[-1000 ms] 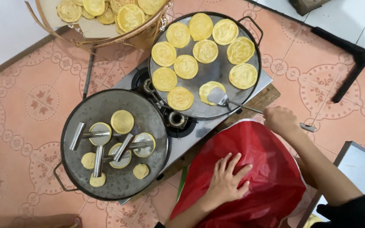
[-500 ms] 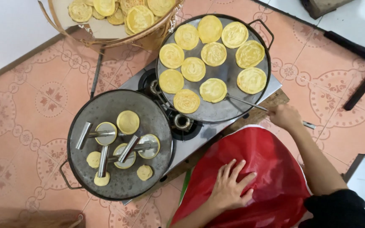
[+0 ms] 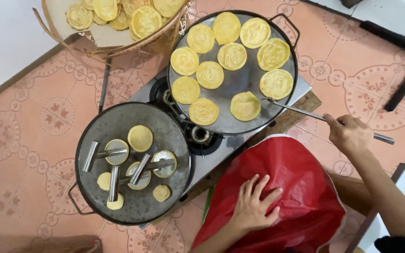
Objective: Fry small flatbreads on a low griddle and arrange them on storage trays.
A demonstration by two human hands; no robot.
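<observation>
Head view, looking straight down: the biggest thing under me is the round griddle pan (image 3: 240, 119) in the upper middle of the frame, carrying nine yellow flat cakes, most of them already set and swirled on top. My right hand (image 3: 350, 133), at the right of the frame, has its fingers clamped on the handle of a long metal spatula (image 3: 324, 119), whose tip lies at the pan's lower right, just beside the cake at the bottom (image 3: 245, 106), which looks folded at one edge. I judge that cake to be the one in hand, with the other eight on this pan not yet lifted off.

The second pan (image 3: 132, 211), at the lower left, is less far along: three ring moulds with metal handles (image 3: 118, 152) hold batter, one loose round cake (image 3: 140, 138) lies above them, and a few small pale blobs lie near the bottom.

My left hand (image 3: 254, 206) rests flat on a red plastic bag (image 3: 301, 187) at the bottom centre, fingers spread apart and holding nothing.

The woven basket (image 3: 118, 44) at the upper left already holds a heap of finished cakes on paper.

The basket is cut off by the top edge, so its count is unknown. The gas stove (image 3: 202, 136) is mostly hidden under both pans; I cannot tell whether a flame is lit. What the bag holds is hidden.
</observation>
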